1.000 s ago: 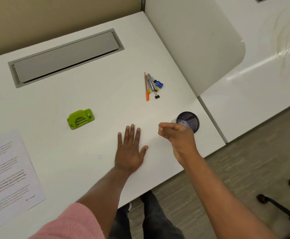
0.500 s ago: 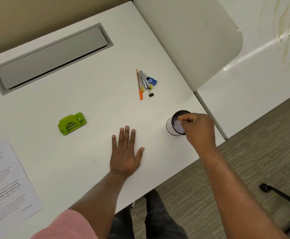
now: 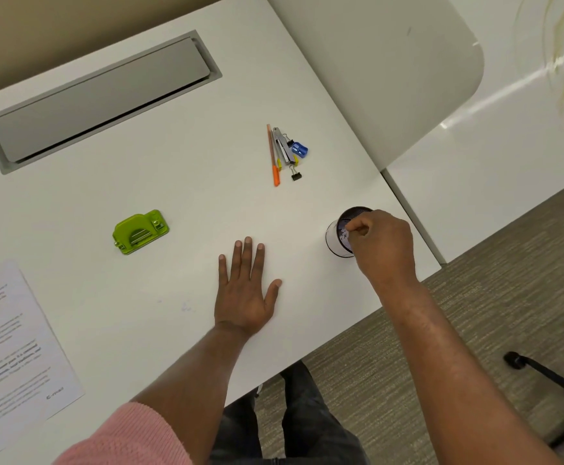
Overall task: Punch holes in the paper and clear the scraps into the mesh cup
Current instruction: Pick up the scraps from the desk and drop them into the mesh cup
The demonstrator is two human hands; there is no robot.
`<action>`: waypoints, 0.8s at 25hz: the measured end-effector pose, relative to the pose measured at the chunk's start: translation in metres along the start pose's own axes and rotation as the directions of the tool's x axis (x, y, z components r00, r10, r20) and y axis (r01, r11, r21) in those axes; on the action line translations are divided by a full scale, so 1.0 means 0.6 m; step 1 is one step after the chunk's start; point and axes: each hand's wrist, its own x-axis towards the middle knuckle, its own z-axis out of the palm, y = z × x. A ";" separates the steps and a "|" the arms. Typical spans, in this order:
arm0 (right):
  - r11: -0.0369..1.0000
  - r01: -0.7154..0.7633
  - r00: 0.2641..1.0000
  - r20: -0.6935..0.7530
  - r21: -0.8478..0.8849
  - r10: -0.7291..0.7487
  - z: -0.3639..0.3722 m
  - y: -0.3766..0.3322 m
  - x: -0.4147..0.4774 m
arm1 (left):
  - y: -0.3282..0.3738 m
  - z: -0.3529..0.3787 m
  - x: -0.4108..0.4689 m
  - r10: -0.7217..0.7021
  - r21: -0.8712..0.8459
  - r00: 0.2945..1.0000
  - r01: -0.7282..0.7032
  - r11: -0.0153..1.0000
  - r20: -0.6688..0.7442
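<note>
The white counter (image 3: 180, 169) carries a printed paper (image 3: 8, 347) at its left edge, well apart from everything else; the left hand (image 3: 245, 290) lies flat and released near the front edge; the right hand (image 3: 383, 245) hovers over the mesh cup (image 3: 336, 238) at the front right corner, fingertips pinched; white scraps (image 3: 343, 233) sit inside the cup; the green hole punch (image 3: 139, 231) rests mid-counter.

Right hand (image 3: 383, 245) hides near half of mesh cup (image 3: 336, 238); printed paper (image 3: 12, 347) cut off at left edge, text unreadable.
</note>
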 end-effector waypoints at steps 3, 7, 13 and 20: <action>0.999 0.029 0.999 -0.025 -0.029 -0.029 0.004 -0.002 -0.003 | -0.002 0.002 0.000 0.001 -0.007 1.000 -0.001 1.000 -0.007; 0.993 0.116 0.991 -0.068 0.023 -0.114 0.008 -0.004 -0.010 | -0.001 0.003 0.000 0.004 -0.014 1.000 -0.005 1.000 -0.014; 0.907 0.371 0.927 -0.135 0.201 -0.350 0.073 -0.044 -0.066 | -0.001 -0.003 -0.001 0.007 -0.041 1.000 -0.007 0.999 0.002; 0.871 0.418 0.858 0.202 0.260 -0.472 0.193 -0.065 -0.158 | -0.048 -0.052 -0.054 -0.044 -0.271 0.996 0.022 0.962 -0.075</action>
